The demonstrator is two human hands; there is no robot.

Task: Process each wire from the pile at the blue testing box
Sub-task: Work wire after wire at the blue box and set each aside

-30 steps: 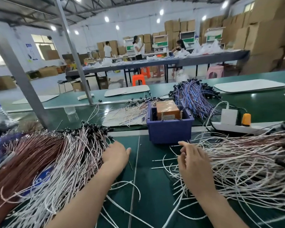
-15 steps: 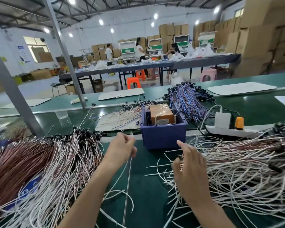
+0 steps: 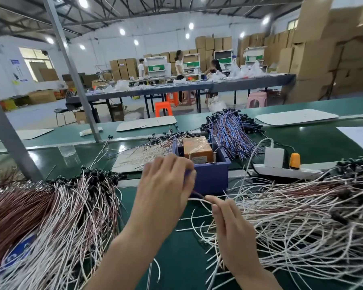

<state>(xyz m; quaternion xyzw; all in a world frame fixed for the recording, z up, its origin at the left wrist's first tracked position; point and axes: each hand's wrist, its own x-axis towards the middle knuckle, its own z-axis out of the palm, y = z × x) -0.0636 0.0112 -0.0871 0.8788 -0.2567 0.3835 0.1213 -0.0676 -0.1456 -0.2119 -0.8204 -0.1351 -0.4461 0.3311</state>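
Note:
The blue testing box stands mid-table with an orange block inside it. My left hand is raised just left of the box, fingers curled, holding one end of a white wire. My right hand pinches the same wire a little lower, at the left edge of the loose white and brown wire pile. A second big pile of white and brown wires with black ends lies on the left.
A white power strip with a white adapter and an orange plug lies right of the box. Blue and purple wires are heaped behind it, pale wires on a card at its left. A grey post rises at back left.
My left hand has moved right and up to the box's left corner. My right hand has pulled one white wire out of the right pile, and both hands now hold it.

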